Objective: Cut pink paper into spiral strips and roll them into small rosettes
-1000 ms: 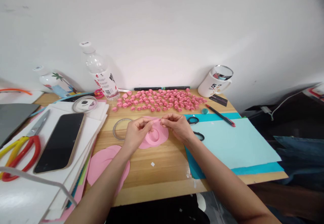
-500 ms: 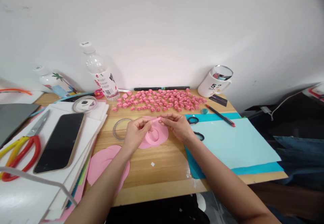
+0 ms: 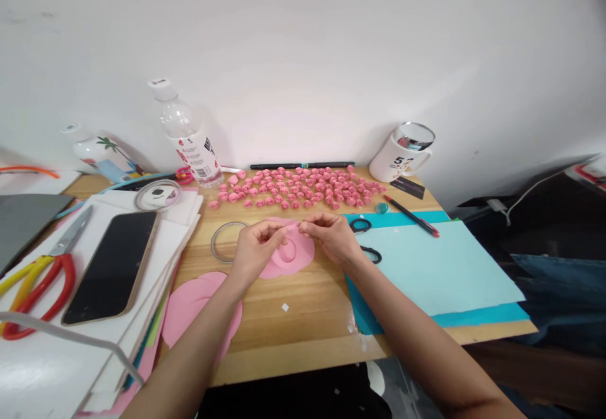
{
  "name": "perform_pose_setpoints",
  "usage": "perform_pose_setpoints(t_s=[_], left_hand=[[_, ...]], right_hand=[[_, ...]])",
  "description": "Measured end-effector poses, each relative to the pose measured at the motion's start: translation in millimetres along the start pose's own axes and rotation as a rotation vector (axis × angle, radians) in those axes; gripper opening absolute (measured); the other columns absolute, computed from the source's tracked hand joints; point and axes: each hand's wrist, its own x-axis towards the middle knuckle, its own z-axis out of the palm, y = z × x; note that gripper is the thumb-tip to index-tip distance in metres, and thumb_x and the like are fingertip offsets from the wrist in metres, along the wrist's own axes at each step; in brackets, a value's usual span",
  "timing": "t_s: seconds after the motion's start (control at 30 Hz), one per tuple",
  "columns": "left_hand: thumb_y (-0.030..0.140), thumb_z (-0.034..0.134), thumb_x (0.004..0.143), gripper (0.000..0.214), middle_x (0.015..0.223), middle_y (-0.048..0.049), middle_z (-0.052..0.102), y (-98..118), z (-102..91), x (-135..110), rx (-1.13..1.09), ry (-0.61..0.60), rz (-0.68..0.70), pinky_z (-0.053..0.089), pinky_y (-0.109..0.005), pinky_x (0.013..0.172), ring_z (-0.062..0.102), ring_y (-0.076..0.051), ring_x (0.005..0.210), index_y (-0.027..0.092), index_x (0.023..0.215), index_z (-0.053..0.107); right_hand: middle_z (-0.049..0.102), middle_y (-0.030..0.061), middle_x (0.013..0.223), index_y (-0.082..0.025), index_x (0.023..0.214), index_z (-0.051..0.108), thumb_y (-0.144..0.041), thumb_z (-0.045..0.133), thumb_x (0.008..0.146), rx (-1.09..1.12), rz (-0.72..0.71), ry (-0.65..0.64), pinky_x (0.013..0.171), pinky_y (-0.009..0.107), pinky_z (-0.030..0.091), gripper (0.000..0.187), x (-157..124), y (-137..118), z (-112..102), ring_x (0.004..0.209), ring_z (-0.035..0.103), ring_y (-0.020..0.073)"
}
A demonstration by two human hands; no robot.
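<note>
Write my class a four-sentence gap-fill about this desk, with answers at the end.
1. The left hand and right hand hold paper coloured ____.
2. The phone lies beside scissors with one red and one ____ handle.
3. The dark card lies beside a mug coloured ____.
4. In view, the clear bottle stands to the ____ of the small rolls.

Missing words: pink; yellow; white; left.

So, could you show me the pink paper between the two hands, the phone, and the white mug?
Pink paper (image 3: 288, 252): head view, on its middle, at the curled shape.
Phone (image 3: 113, 266): head view, middle of its dark screen.
White mug (image 3: 394, 159): head view, on its printed side.
</note>
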Motion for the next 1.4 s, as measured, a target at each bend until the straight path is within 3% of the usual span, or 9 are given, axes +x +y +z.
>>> perform_pose_setpoints(t_s=[0.27,0.67,0.83,1.07,1.4], left_hand=[[0.032,0.063,0.073,0.021,0.061,-0.0012,0.065,-2.2,-1.3,1.2,0.023,0.034,0.005,0.043,-0.022,0.055,0.057,-0.012,0.057,0.014,0.083,0.069],[0.032,0.063,0.073,0.021,0.065,-0.0030,0.066,-1.5,-0.6,-0.2,-0.004,-0.012,0.018,0.044,-0.022,0.054,0.058,-0.012,0.057,0.013,0.081,0.067],[0.033,0.063,0.073,0.020,0.064,-0.0026,0.065,0.3,-0.8,-0.3,0.000,-0.027,0.037,0.044,-0.022,0.055,0.057,-0.012,0.057,0.014,0.079,0.068],[0.032,0.063,0.073,0.022,0.063,-0.0013,0.065,-0.5,-2.7,0.3,0.022,0.015,0.038,0.044,-0.022,0.057,0.057,-0.012,0.059,0.014,0.086,0.069],[0.034,0.064,0.071,0.022,0.065,-0.0033,0.066,-0.5,-1.1,0.2,0.003,-0.013,0.033,0.045,-0.022,0.054,0.058,-0.013,0.057,0.014,0.080,0.069]], right_hand=[[0.072,0.0024,0.073,-0.019,0.076,0.072,-0.028,0.079,0.057,0.009,0.044,-0.038,0.076,0.030,0.050,0.022,1.3,2.6,-2.4,0.070,0.065,0.0139],[0.066,-0.0019,0.059,-0.018,0.064,0.067,-0.025,0.081,0.054,-0.041,0.005,-0.044,0.058,0.024,0.046,0.019,-1.0,-2.1,0.2,0.055,0.059,0.0094],[0.066,-0.0019,0.059,-0.019,0.063,0.068,-0.025,0.081,0.053,-0.013,-0.003,-0.031,0.060,0.026,0.046,0.018,-1.3,-1.6,0.5,0.055,0.058,0.0103],[0.071,0.0017,0.073,-0.019,0.074,0.072,-0.026,0.079,0.057,0.018,0.037,-0.054,0.075,0.030,0.049,0.021,-1.0,0.6,-0.7,0.069,0.065,0.0137],[0.068,-0.0011,0.064,-0.019,0.069,0.069,-0.026,0.080,0.054,-0.019,0.019,-0.054,0.064,0.026,0.048,0.020,-2.2,-3.7,0.3,0.059,0.061,0.0109]])
